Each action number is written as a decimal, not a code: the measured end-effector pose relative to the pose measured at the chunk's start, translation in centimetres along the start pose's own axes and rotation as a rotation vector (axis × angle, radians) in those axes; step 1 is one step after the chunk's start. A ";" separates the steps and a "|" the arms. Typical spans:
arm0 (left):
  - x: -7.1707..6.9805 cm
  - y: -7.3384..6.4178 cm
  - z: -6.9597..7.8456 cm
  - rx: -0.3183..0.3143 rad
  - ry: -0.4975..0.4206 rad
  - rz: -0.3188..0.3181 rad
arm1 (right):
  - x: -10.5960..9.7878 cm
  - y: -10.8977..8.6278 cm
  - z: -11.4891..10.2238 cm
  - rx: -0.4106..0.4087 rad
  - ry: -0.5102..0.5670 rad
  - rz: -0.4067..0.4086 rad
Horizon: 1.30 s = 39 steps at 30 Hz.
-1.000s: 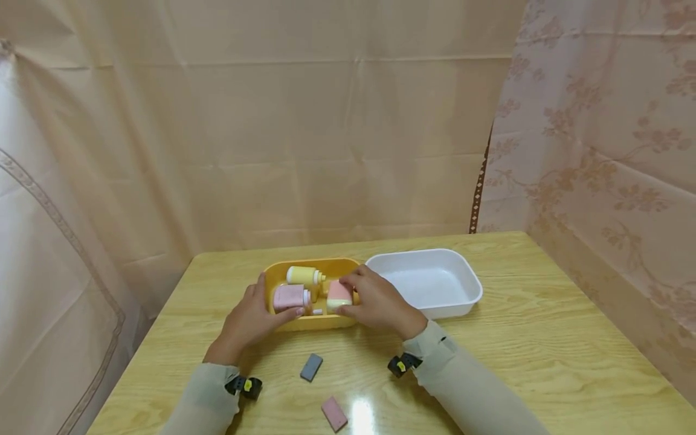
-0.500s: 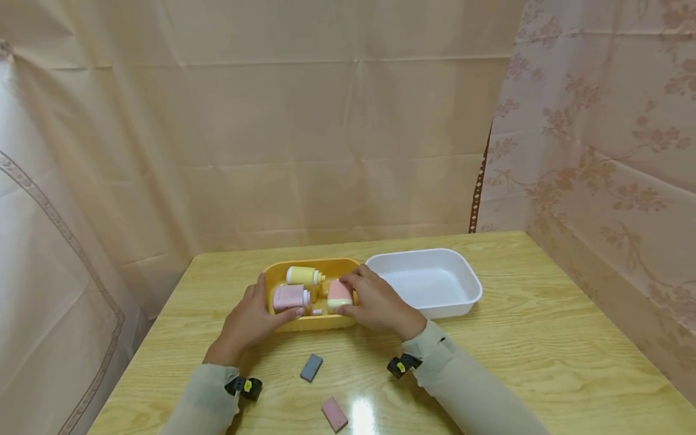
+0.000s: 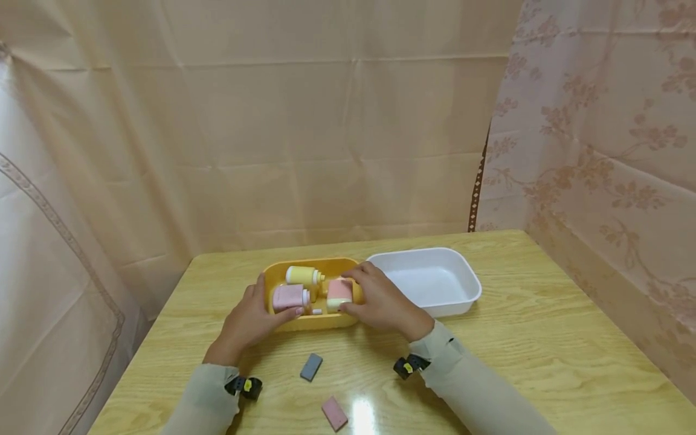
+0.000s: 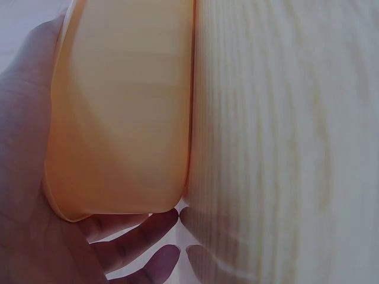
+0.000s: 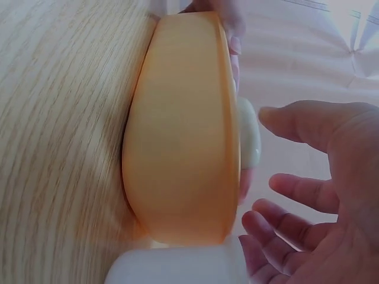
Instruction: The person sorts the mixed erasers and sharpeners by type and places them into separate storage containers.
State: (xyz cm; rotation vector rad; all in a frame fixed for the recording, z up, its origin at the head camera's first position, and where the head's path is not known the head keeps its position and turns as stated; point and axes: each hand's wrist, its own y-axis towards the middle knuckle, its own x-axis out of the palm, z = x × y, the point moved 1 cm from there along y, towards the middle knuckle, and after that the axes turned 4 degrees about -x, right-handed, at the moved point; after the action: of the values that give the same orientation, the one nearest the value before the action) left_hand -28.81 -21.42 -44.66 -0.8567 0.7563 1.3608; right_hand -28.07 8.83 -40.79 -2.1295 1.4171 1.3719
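My left hand (image 3: 244, 319) grips the left end of a yellow-orange tray (image 3: 321, 324), thumb over the front rim and fingers around the outer wall. Inside lie a pink bottle (image 3: 288, 297) with a white neck, a yellow bottle (image 3: 301, 276) and a small white piece (image 3: 317, 312). At the tray's right end is a pink-and-cream block-like item (image 3: 339, 293). Around it hovers my right hand (image 3: 383, 303), thumb and fingers spread. In the right wrist view a gap shows between the thumb and the item's cream part (image 5: 251, 133).
A white tray (image 3: 435, 310) stands right of the yellow one, close against it. Nearer on the wooden table (image 3: 544, 344) lie a small grey block (image 3: 312, 367) and a small pink block (image 3: 334, 414). Curtains (image 3: 348, 151) hang behind and at both sides.
My right hand has let go of the pink-and-cream item and drawn slightly to the right, its fingers spreading. The item stays in the tray. My left hand has not moved.
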 end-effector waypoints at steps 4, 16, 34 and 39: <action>-0.1 0.2 0.1 0.009 0.000 0.004 | -0.7 -0.3 0.0 -0.020 -0.002 0.038; -0.5 -0.4 -0.2 0.005 -0.008 0.011 | -3.8 -3.0 2.4 -0.064 -0.071 0.159; -0.5 0.2 -0.3 0.046 -0.042 0.027 | -9.1 -7.0 9.6 0.116 -0.205 0.261; -0.4 0.4 -0.2 0.055 -0.053 0.020 | -10.3 -8.1 11.3 0.213 -0.204 0.277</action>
State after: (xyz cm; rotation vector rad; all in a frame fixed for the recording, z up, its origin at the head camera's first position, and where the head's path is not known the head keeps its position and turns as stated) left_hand -29.23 -21.74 -44.43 -0.7691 0.7601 1.3695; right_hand -28.76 26.10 -40.82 -1.6596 1.7322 1.4105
